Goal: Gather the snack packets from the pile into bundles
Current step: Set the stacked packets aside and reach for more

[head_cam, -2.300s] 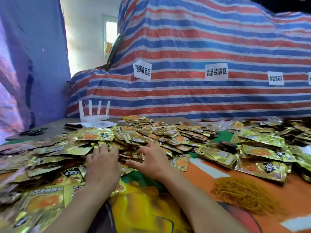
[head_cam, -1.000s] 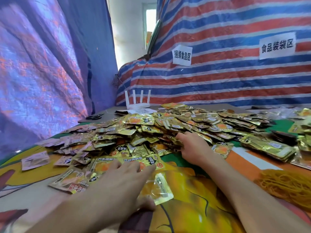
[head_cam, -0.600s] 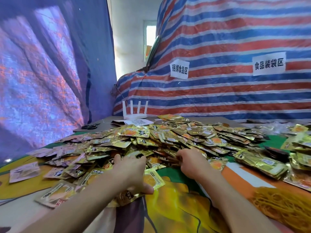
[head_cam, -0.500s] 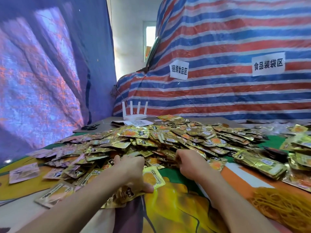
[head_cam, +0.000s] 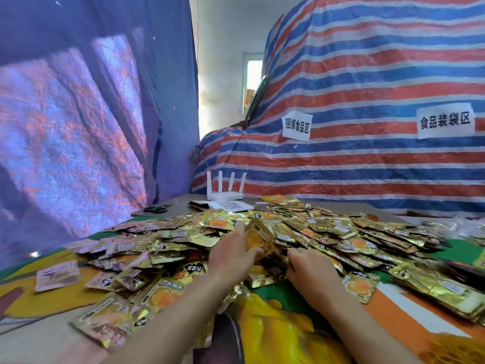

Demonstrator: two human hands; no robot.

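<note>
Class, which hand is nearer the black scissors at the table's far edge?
Left. The left hand, pinching a packet, is this side and right of the scissors; the right hand lies farther right.

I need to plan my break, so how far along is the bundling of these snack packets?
Early, it seems. Done: what looks like one stacked bundle lies at right. In hand: the left hand holds a lifted packet; the right hand reaches into the pile. Left: nearly the whole pile is loose.

One packet [head_cam: 258, 239] is held by the left hand [head_cam: 231, 258]; the pile [head_cam: 328, 232] is touched, perhaps gripped, by the right hand [head_cam: 311, 269].
</note>
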